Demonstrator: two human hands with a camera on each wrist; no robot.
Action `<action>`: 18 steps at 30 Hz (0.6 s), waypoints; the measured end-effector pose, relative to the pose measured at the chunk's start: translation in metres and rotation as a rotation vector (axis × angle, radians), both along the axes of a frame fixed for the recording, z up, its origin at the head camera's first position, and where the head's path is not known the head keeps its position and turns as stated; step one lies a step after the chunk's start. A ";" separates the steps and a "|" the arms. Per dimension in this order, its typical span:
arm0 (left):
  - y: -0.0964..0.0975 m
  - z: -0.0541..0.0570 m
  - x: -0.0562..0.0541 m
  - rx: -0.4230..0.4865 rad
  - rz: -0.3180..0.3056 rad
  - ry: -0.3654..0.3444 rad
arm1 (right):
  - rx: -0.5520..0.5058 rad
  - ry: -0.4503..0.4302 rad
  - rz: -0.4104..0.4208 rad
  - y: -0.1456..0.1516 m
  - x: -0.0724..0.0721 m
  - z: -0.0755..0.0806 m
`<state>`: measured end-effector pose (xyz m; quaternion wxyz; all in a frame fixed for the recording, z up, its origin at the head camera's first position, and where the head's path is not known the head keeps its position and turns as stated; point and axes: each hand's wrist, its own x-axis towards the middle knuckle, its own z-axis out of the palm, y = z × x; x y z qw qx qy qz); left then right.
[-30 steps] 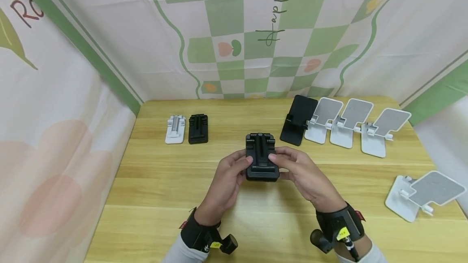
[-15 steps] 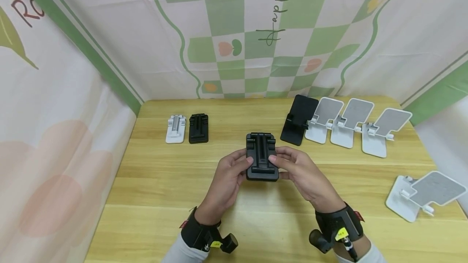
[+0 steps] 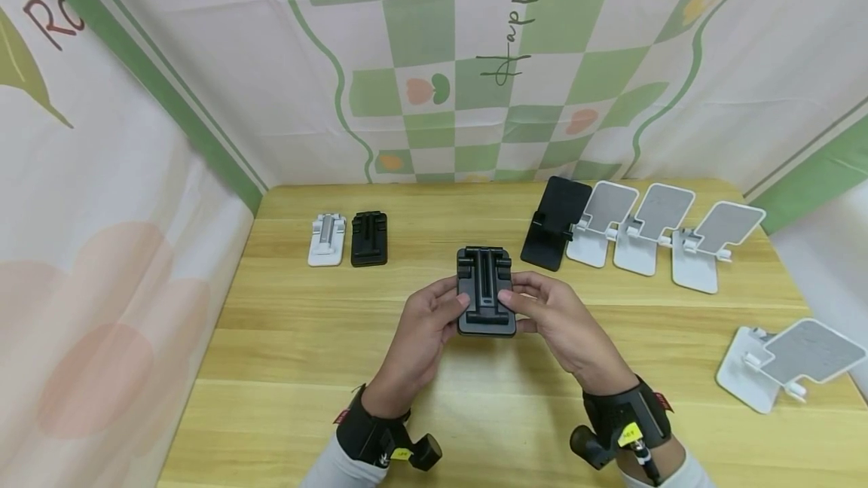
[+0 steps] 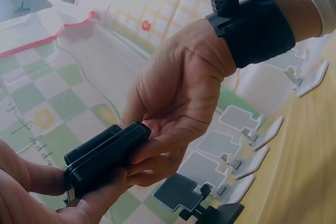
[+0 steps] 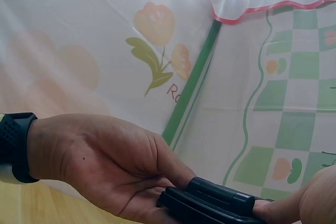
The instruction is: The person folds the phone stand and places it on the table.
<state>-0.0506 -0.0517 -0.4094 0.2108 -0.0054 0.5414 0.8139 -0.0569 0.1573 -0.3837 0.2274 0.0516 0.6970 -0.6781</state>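
Note:
A folded black phone stand (image 3: 486,296) is held above the table in front of me. My left hand (image 3: 422,337) grips its left edge, thumb on the upper face and fingers behind. On the opposite edge my right hand (image 3: 564,330) pinches it in the same way. In the left wrist view the dark phone stand (image 4: 105,153) is tilted between both hands, its thin side showing. The right wrist view catches only part of the phone stand (image 5: 210,203), cut off by the lower edge. Fingers behind the stand are mostly hidden in the head view.
A folded white phone stand (image 3: 327,239) and a folded black one (image 3: 369,239) lie at the back left of the wooden table (image 3: 298,367). At the back right stand an unfolded black stand (image 3: 556,221) and several white ones (image 3: 654,228). Another unfolded white stand (image 3: 790,364) sits near the right edge.
The held phone stand tips very slightly, so its upper face shows a little more fully. Both hands keep the same grip; the right wrist shifts slightly left.

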 end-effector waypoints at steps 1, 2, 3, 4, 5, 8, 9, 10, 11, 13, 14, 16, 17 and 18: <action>0.000 0.000 0.000 -0.002 0.001 0.002 | 0.001 -0.001 -0.001 0.000 0.000 0.000; 0.000 0.000 0.000 -0.003 0.001 0.001 | 0.001 -0.001 -0.002 0.000 0.000 0.000; -0.001 0.000 0.000 -0.004 0.001 0.003 | 0.000 -0.001 -0.002 -0.001 0.000 -0.001; -0.001 0.000 0.000 -0.005 0.002 0.004 | 0.001 -0.001 -0.002 -0.001 0.000 -0.001; -0.001 -0.001 0.000 -0.005 0.003 0.002 | 0.002 0.000 -0.001 -0.001 -0.001 -0.001; -0.003 -0.001 0.000 -0.006 0.006 -0.001 | 0.003 0.004 0.002 -0.002 -0.001 -0.002; -0.003 -0.001 0.000 -0.008 0.007 -0.003 | 0.004 0.005 0.004 -0.003 -0.002 -0.002; -0.004 -0.001 0.000 -0.008 0.008 -0.005 | 0.006 0.008 0.005 -0.003 -0.002 -0.003; -0.004 -0.001 0.000 -0.009 0.009 -0.007 | 0.007 0.011 0.008 -0.004 -0.002 -0.003; -0.005 -0.002 0.000 -0.013 0.014 -0.009 | 0.014 0.009 0.008 -0.005 -0.003 -0.005; -0.006 -0.002 0.000 -0.015 0.016 -0.013 | 0.022 0.008 0.009 -0.005 -0.004 -0.005; -0.007 -0.003 -0.001 -0.019 0.023 -0.018 | 0.036 0.011 0.010 -0.007 -0.005 -0.006; -0.007 -0.003 -0.001 -0.022 0.030 -0.021 | 0.044 0.011 0.009 -0.008 -0.006 -0.007; -0.008 -0.003 -0.002 -0.020 0.036 -0.026 | 0.049 0.011 0.008 -0.008 -0.007 -0.008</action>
